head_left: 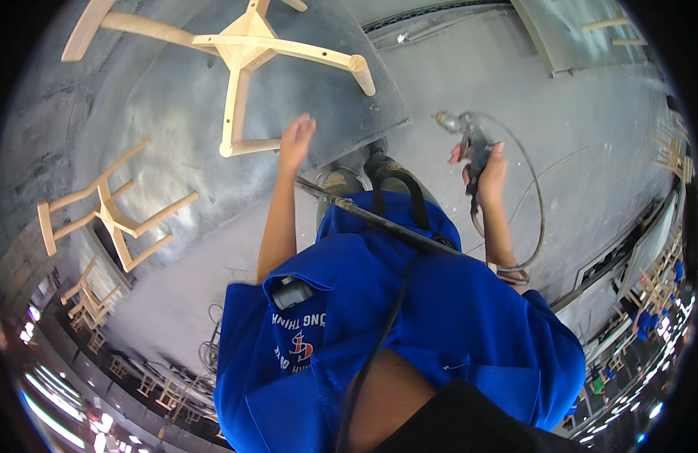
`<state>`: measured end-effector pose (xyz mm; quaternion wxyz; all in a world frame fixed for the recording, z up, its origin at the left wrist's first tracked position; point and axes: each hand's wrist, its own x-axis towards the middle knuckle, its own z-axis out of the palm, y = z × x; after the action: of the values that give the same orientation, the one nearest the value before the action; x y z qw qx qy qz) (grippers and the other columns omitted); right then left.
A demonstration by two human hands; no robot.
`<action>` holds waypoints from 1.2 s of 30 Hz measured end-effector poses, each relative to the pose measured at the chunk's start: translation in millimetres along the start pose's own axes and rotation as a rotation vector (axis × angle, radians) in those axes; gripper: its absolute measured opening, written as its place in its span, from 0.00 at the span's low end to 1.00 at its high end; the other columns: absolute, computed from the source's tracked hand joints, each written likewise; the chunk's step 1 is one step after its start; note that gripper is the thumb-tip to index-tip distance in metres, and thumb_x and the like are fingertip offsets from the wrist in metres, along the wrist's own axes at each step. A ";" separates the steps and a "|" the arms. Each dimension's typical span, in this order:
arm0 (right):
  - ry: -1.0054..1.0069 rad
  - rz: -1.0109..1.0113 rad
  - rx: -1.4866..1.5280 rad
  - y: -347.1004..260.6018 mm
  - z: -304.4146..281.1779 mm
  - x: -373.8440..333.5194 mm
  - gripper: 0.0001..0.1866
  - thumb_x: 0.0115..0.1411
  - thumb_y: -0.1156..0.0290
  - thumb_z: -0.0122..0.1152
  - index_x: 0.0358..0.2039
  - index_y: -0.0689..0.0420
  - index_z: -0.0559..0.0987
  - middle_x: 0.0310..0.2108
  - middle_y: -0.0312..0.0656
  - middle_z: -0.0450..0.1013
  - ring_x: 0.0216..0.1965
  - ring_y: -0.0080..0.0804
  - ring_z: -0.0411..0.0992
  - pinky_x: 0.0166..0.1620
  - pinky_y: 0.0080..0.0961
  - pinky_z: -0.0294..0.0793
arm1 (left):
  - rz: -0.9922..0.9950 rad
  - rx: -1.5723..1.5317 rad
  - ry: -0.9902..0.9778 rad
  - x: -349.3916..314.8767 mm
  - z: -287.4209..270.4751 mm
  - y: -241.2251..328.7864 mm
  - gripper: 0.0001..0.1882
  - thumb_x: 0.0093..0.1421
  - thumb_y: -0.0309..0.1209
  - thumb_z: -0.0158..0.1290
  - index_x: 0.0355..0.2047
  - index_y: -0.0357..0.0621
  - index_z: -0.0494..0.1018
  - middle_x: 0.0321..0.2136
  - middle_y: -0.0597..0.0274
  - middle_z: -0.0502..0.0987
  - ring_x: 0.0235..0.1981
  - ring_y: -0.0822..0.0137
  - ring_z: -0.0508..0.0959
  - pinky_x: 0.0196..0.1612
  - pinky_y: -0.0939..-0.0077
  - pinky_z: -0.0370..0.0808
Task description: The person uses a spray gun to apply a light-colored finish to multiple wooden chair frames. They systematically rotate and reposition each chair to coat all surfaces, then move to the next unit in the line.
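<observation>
My right hand [491, 175] is wrapped round the grip of a spray gun [479, 145], with its metal nozzle pointing up and to the left. A thin hose [541, 204] loops from the gun down past my right forearm. At the upper left, a pale wooden chair or stool frame [247, 45] has its legs spread out. My left hand [294, 142] is at the end of the frame's nearest leg, its fingers extended and slightly blurred. Whether it touches the wood I cannot tell. The frame is over a grey panel [349, 113].
A second wooden frame [115, 215] is at the left, with several more [92, 298] below it. A dark hose [387, 225] crosses my body. Wooden frames [672, 155] and people in blue [645, 323] show along the right rim. A grey panel [576, 38] is at the upper right.
</observation>
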<state>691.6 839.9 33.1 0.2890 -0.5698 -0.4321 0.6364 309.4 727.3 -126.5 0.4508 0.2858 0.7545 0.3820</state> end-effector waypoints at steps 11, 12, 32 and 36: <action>0.235 0.209 0.141 74.7 35.8 72.1 0.42 0.70 0.32 0.30 0.37 0.62 0.77 0.21 0.43 0.75 0.20 0.33 0.76 0.15 0.22 0.61 | -0.333 0.111 -0.191 -156.7 -98.6 -61.2 0.28 0.73 0.50 0.44 0.36 0.38 0.83 0.12 0.71 0.64 0.17 0.76 0.62 0.24 0.76 0.58; 0.275 0.233 0.172 93.9 37.5 75.3 0.41 0.69 0.32 0.34 0.37 0.62 0.78 0.20 0.42 0.75 0.20 0.32 0.76 0.15 0.22 0.62 | -0.331 0.117 -0.154 -166.1 -105.5 -60.9 0.28 0.73 0.50 0.44 0.36 0.38 0.83 0.12 0.71 0.63 0.17 0.76 0.62 0.24 0.76 0.59; -0.105 -0.266 -1.338 130.9 230.7 -6.5 0.27 0.66 0.49 0.59 0.65 0.35 0.71 0.35 0.54 0.80 0.39 0.54 0.79 0.44 0.47 0.78 | -0.360 -0.029 -0.191 -218.4 -271.5 -189.4 0.31 0.73 0.54 0.41 0.36 0.39 0.82 0.12 0.73 0.62 0.15 0.77 0.60 0.22 0.77 0.56; 0.066 -0.465 -1.398 68.2 231.2 -59.1 0.28 0.65 0.50 0.61 0.65 0.32 0.71 0.31 0.51 0.78 0.34 0.50 0.80 0.39 0.44 0.80 | -0.311 -0.107 -0.227 -214.1 -267.9 -203.5 0.30 0.73 0.54 0.41 0.36 0.40 0.81 0.12 0.73 0.62 0.15 0.77 0.60 0.21 0.76 0.57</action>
<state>485.5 706.7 -4.1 -0.0015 -0.5336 -0.8375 0.1173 143.1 365.0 -116.5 0.6013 0.1825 0.7124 0.3125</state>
